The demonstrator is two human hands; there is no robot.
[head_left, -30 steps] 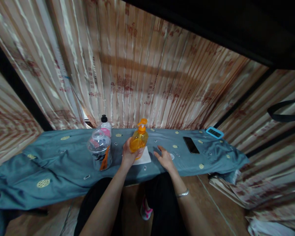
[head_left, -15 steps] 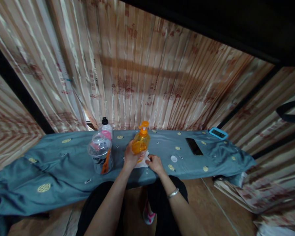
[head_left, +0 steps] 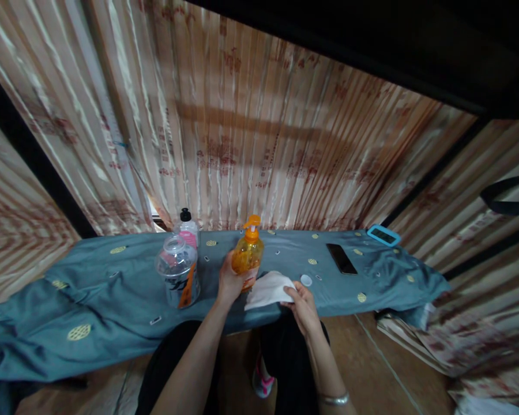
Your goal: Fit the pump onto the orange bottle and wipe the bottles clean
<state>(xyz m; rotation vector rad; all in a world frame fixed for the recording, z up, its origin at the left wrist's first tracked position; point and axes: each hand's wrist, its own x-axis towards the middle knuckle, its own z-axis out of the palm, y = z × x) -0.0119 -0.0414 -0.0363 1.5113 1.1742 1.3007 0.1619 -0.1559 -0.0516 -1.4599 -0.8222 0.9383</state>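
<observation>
My left hand (head_left: pixel 230 281) is wrapped round the side of an orange pump bottle (head_left: pixel 249 253), which is see-through and part filled with orange liquid. The bottle stands nearly upright on the cloth-covered surface (head_left: pixel 125 288). Pinched by one edge, a white tissue (head_left: pixel 270 288) spreads out from my right hand (head_left: pixel 303 301) toward the bottle's foot. Just beyond the right fingers lies a small white round lid (head_left: pixel 305 280). To the left of the bottle stands a clear wide plastic jar (head_left: pixel 179 276) with an orange and black label, its neck uncapped.
Behind the jar is a clear bottle with a black cap (head_left: pixel 187 225) and a pink label. A dark phone (head_left: pixel 341 258) and a blue-framed device (head_left: pixel 384 235) lie to the right. Striped curtains (head_left: pixel 251 144) hang behind the surface. My knees are below its front edge.
My right hand has pulled the tissue away from under the bottle, to the right and toward me, and the tissue now lies spread open. My left hand still holds the bottle.
</observation>
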